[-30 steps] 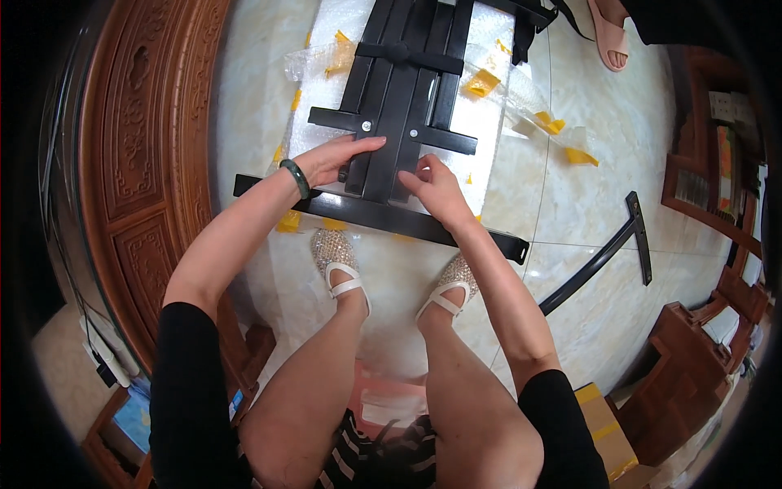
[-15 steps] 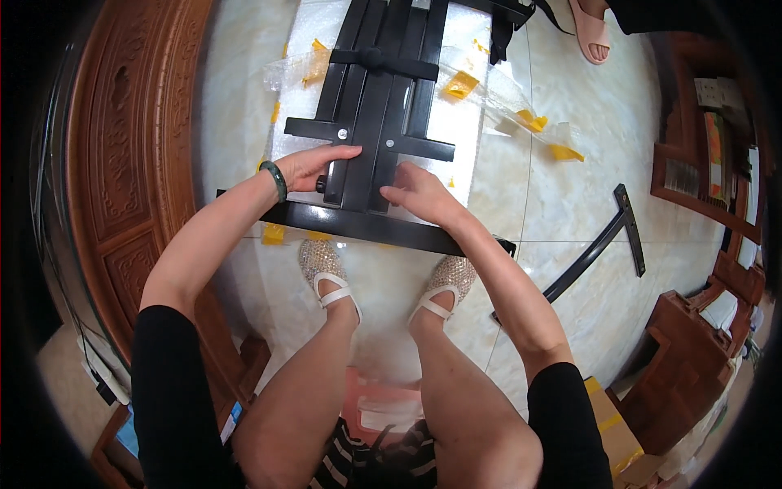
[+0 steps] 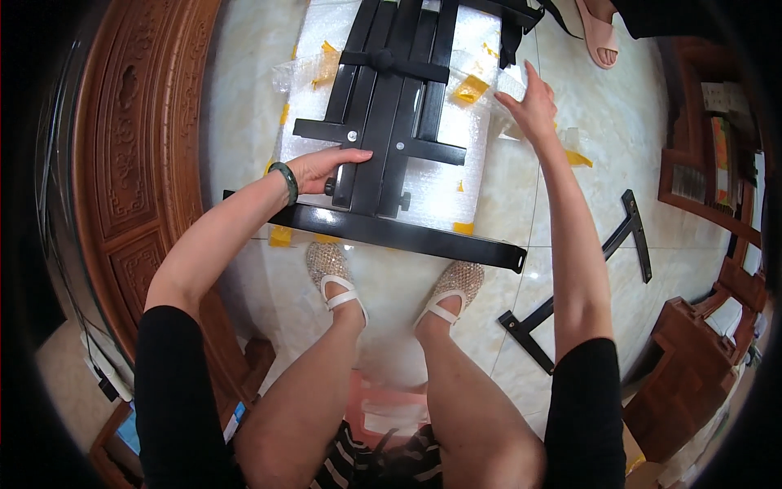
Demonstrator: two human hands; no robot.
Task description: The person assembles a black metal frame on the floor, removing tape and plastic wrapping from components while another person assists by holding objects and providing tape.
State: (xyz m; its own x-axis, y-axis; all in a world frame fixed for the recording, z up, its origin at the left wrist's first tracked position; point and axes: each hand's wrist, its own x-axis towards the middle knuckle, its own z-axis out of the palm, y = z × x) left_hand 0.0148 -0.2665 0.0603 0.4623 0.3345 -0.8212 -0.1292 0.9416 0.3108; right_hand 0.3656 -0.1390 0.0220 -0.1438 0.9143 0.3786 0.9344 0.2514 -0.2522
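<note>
A black metal frame (image 3: 366, 175) of long parallel bars with a wide crossbar (image 3: 399, 236) at its near end lies in front of me. My left hand (image 3: 316, 169), with a dark green bangle at the wrist, grips its left bar, thumb on top and fingers partly hidden, beside a black knob (image 3: 330, 187). Another knob (image 3: 405, 201) shows on the right bar. My right hand (image 3: 533, 110) is off the frame, up to its right, thumb and fingers apart with nothing visible in them. A black strap (image 3: 391, 63) crosses the bars farther away.
Beneath the frame is a flat panel in bubble wrap (image 3: 448, 186) with yellow tape. A separate black metal leg piece (image 3: 639, 236) lies on the tiles at right, partly behind my forearm. Carved wooden furniture (image 3: 134, 122) lines the left. Another person's pink slipper (image 3: 599, 41) is at upper right.
My right hand has left the area of the right bar and moved up and right, uncovering the right knob. My left hand keeps its hold on the left bar.
</note>
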